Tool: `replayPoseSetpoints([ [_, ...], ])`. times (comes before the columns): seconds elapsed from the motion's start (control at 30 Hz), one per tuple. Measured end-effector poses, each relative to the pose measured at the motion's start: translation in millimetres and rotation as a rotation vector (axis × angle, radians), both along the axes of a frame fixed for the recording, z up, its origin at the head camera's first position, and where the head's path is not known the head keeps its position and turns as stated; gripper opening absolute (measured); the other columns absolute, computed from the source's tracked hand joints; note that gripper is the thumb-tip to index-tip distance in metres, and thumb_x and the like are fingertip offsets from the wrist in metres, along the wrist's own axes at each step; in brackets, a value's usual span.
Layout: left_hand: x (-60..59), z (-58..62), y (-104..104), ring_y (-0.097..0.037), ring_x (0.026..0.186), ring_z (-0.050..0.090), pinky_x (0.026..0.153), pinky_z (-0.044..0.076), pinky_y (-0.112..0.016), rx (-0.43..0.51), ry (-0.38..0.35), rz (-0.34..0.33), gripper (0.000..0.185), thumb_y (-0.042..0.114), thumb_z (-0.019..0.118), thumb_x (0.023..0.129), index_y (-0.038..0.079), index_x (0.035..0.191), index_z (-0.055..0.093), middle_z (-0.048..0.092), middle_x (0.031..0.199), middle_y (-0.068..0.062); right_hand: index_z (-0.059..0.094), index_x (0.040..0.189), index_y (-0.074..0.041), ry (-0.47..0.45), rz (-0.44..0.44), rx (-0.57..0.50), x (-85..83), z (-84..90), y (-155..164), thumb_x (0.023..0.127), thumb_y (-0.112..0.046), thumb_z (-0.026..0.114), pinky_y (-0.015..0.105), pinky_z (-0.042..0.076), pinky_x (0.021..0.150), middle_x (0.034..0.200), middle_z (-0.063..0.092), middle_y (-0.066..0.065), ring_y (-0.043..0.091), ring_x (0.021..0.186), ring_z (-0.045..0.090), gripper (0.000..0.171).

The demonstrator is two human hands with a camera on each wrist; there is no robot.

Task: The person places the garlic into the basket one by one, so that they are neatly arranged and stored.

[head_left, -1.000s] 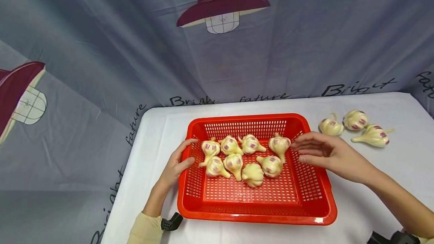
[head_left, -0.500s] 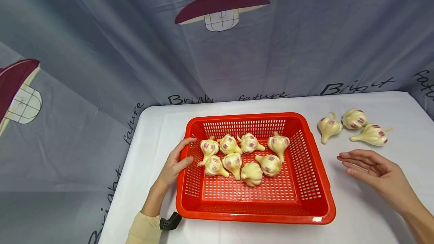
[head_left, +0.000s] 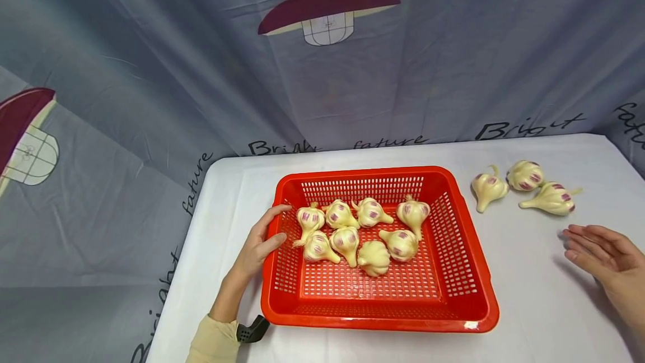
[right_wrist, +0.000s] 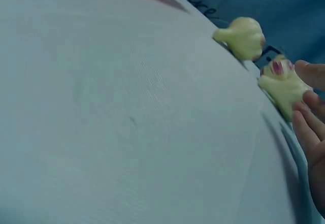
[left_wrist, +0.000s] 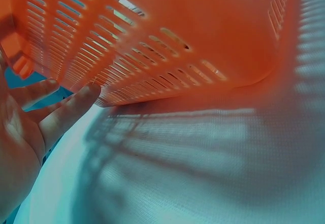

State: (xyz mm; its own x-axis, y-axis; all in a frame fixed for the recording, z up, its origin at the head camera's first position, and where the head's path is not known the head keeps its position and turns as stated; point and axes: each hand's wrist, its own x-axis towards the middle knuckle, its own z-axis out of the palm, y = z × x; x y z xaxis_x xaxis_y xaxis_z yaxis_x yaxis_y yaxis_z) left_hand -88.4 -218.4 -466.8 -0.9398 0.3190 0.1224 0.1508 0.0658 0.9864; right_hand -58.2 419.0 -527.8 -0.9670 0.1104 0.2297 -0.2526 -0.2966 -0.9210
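eight garlic bulbs [head_left: 345,240] in basket [head_left: 383,318], three garlic bulbs outside [head_left: 524,175]

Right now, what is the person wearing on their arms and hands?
Both hands are bare, with no gloves or rings visible. The left hand has a cream sleeve ending near the wrist, with a black strap device beside its cuff. The right hand shows no sleeve in view.
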Motion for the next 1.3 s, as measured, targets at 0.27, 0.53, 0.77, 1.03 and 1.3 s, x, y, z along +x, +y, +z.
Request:
replayPoseSetpoints([
  [0.27,0.0,-0.7,0.5,-0.052,0.111,0.055,0.075,0.061,-0.046,0.002,-0.006,-0.001,0.051,0.002,0.048,0.095,0.008,0.146,0.043,0.045,0.139,-0.029,0.041,0.141,-0.005,-0.063,-0.138,0.025,-15.7,-4.9,14.2,0.083,0.034,0.051,0.012,0.046,0.091,0.129,0.058,0.001,0.003,0.111,0.064,0.071],
  [0.53,-0.2,-1.0,0.3,-0.052,0.110,0.056,0.074,0.061,-0.046,0.000,-0.016,0.003,0.051,0.004,0.048,0.095,0.008,0.146,0.043,0.045,0.139,-0.029,0.019,0.158,-0.020,-0.241,-0.259,0.418,-42.6,-3.1,22.6,0.087,0.018,0.063,0.003,0.034,0.097,0.143,0.042,-0.012,-0.002,0.132,0.041,0.092],
  [0.77,0.4,0.9,0.6,-0.052,0.112,0.056,0.074,0.061,-0.047,-0.004,-0.033,0.010,0.052,0.007,0.050,0.095,0.009,0.146,0.043,0.045,0.140,-0.029,0.019,0.160,-0.020,-0.266,-0.223,0.520,-63.1,0.4,19.9,0.088,0.016,0.064,0.003,0.029,0.101,0.150,0.035,-0.010,0.002,0.143,0.027,0.092],
  [1.03,0.6,1.3,0.7,-0.051,0.112,0.055,0.074,0.061,-0.046,-0.001,-0.029,0.015,0.052,0.007,0.049,0.095,0.009,0.146,0.043,0.045,0.140,-0.029,0.011,0.162,-0.025,-0.278,-0.196,0.887,-80.0,1.5,13.6,0.094,-0.008,0.069,0.008,0.018,0.110,0.161,0.026,0.002,0.009,0.150,0.019,0.091],
  [1.3,0.1,0.5,0.9,-0.052,0.113,0.055,0.075,0.061,-0.047,-0.004,-0.028,0.015,0.052,0.004,0.048,0.095,0.009,0.146,0.043,0.044,0.140,-0.029,0.007,0.163,-0.023,-0.305,-0.189,1.016,-89.4,-1.9,11.7,0.094,-0.024,0.073,0.022,0.013,0.120,0.165,0.018,0.017,0.035,0.148,0.021,0.096],
])
